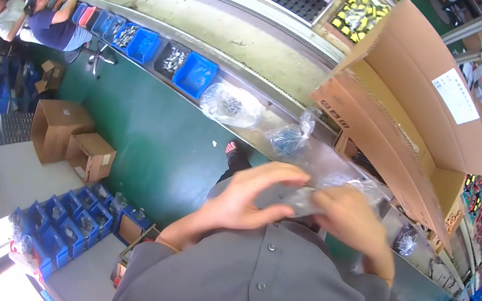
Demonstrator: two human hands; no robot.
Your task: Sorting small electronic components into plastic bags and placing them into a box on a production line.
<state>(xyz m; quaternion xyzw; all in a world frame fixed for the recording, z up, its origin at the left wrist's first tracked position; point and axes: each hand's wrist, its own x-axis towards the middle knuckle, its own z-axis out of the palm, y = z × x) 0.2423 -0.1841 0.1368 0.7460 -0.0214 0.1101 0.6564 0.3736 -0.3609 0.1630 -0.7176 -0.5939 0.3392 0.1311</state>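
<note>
Just above my lap, my left hand (pixel 251 195) has its thumb and fingers spread apart in a C shape, with nothing visibly gripped. My right hand (pixel 348 219), somewhat blurred, has its fingers closed on a small clear plastic bag (pixel 303 202). The bag's near end hangs between the two hands, and its contents are hard to make out. Beyond my right hand, more clear plastic (pixel 361 185) lies on the bench. A tied clear bag of small metal parts (pixel 287 140) sits there too, beside a flatter open bag (pixel 232 105) holding similar parts.
Blue bins (pixel 195 74) of small parts line the bench edge. A large open cardboard box (pixel 378 119) takes up the right side. Behind the bench surface is a tray of yellow-and-black parts (pixel 360 15). Cardboard boxes (pixel 61 128) stand at left; a co-worker (pixel 56 23) sits farther along.
</note>
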